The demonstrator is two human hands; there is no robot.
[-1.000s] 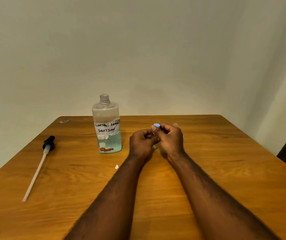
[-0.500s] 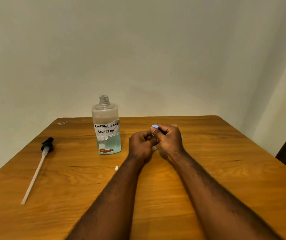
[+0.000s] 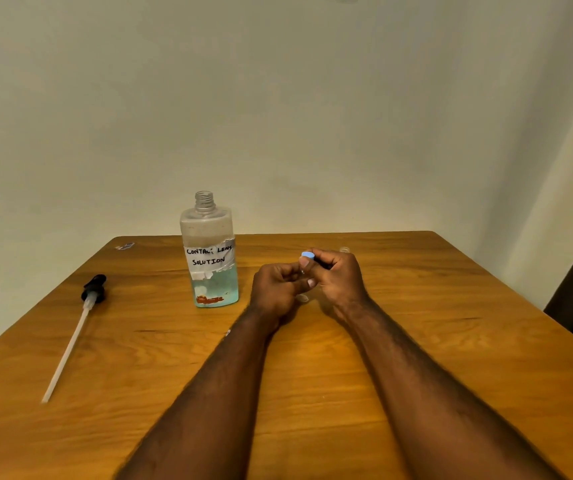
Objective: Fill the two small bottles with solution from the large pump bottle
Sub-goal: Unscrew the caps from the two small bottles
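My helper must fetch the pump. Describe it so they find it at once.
Start at the wooden table. Left of the open labelled bottle lies the pump, apart from it. It alone has a black head and a long pale tube.

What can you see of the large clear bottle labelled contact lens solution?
The large clear plastic bottle stands upright on the wooden table, touched by nothing else; the left hand is nearest, to its right, apart. Its threaded neck is open, nothing fitted on it. A white taped label reads CONTACT LENS SOLUTION in handwriting. Pale blue liquid fills roughly the lower third; a reddish mark sits near the base.
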